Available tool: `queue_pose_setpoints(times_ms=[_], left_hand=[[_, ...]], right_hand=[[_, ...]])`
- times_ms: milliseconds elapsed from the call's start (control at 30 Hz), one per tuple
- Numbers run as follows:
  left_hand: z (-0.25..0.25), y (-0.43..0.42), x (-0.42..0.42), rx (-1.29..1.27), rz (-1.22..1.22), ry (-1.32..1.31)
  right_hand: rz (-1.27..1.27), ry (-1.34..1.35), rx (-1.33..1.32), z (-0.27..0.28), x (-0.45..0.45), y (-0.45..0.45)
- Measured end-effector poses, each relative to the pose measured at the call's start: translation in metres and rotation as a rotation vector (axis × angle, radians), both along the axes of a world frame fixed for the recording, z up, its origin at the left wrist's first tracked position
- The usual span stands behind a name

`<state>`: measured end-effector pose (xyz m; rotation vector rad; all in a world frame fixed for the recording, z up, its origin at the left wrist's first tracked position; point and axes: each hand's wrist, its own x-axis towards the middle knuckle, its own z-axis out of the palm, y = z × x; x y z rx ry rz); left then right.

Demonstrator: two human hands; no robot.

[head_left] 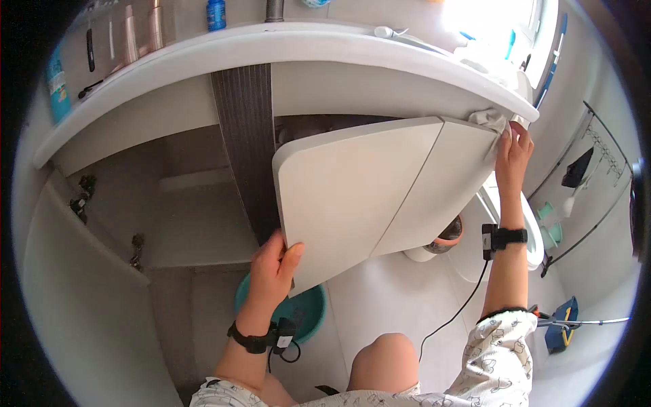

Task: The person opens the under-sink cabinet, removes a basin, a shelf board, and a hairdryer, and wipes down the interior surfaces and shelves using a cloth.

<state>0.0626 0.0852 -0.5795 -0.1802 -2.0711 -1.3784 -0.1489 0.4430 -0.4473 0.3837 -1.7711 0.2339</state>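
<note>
A white cabinet door stands swung out below the vanity counter, a thin dark seam running across its panel. My left hand grips the door's lower left edge, thumb on the near face and the other fingers mostly hidden. At the door's far right end, just under the counter lip, my right hand is closed on a crumpled whitish cloth. That cloth lies against the door's top edge, and part of it is hidden by the fingers.
Bottles, including a blue one, stand on the white counter. Another door hangs open at left, beside a dark divider. A teal basin and a pot sit on the floor. A wire rack is at right.
</note>
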Motion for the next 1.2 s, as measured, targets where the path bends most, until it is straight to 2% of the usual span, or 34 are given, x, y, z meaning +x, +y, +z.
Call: queue_pose_setpoints(times_ms=[33, 100, 167, 267, 333, 467, 567, 633, 700, 767, 900, 933, 1000, 1033, 1100, 1133, 1200], left_hand=[[-0.001, 0.001, 0.000, 0.008, 0.011, -0.012], [-0.007, 0.005, -0.006, -0.002, 0.038, -0.041], [-0.021, 0.008, -0.016, -0.036, 0.172, 0.155], [-0.019, 0.007, -0.020, -0.010, 0.156, 0.092], [-0.023, 0.001, -0.028, -0.038, 0.176, 0.096], [-0.029, -0.009, -0.039, -0.058, 0.179, 0.127], [-0.026, -0.010, -0.038, -0.027, 0.162, 0.090], [-0.026, -0.011, -0.040, -0.023, 0.158, 0.098], [-0.027, -0.012, -0.042, -0.020, 0.152, 0.103], [-0.030, -0.013, -0.043, -0.028, 0.181, 0.111], [-0.038, -0.016, -0.042, -0.003, 0.177, 0.079], [-0.038, -0.015, -0.042, 0.012, 0.198, 0.067], [-0.038, -0.013, -0.041, 0.024, 0.207, 0.057], [-0.037, -0.014, -0.041, 0.011, 0.204, 0.071], [-0.035, -0.013, -0.040, -0.008, 0.208, 0.087], [-0.029, -0.010, -0.038, 0.003, 0.223, 0.073], [-0.024, -0.008, -0.036, -0.002, 0.242, 0.050]], right_hand=[[0.014, -0.008, -0.008, 0.001, 0.008, -0.017], [0.261, -0.062, 0.095, 0.003, 0.030, -0.051], [0.346, -0.037, 0.175, 0.010, 0.034, -0.081], [0.263, -0.154, 0.195, 0.014, 0.036, -0.105], [0.328, 0.009, 0.233, 0.018, 0.042, -0.112], [0.434, -0.193, 0.225, 0.020, 0.067, -0.093], [0.424, -0.174, 0.255, 0.018, 0.092, -0.072], [0.343, -0.251, 0.272, 0.017, 0.111, -0.043], [0.262, -0.216, 0.282, 0.010, 0.123, -0.007], [0.223, -0.336, 0.222, 0.005, 0.141, 0.028], [-0.074, -0.458, -0.089, -0.034, 0.159, 0.135], [-0.080, -0.462, -0.092, -0.040, 0.156, 0.151], [-0.023, -0.351, -0.411, -0.047, 0.156, 0.172], [-0.029, -0.344, -0.416, -0.039, 0.164, 0.157], [0.187, -0.333, -0.524, -0.014, 0.175, 0.110], [0.192, -0.336, -0.530, -0.015, 0.171, 0.111], [0.062, -0.110, -0.271, -0.022, 0.162, 0.116]])
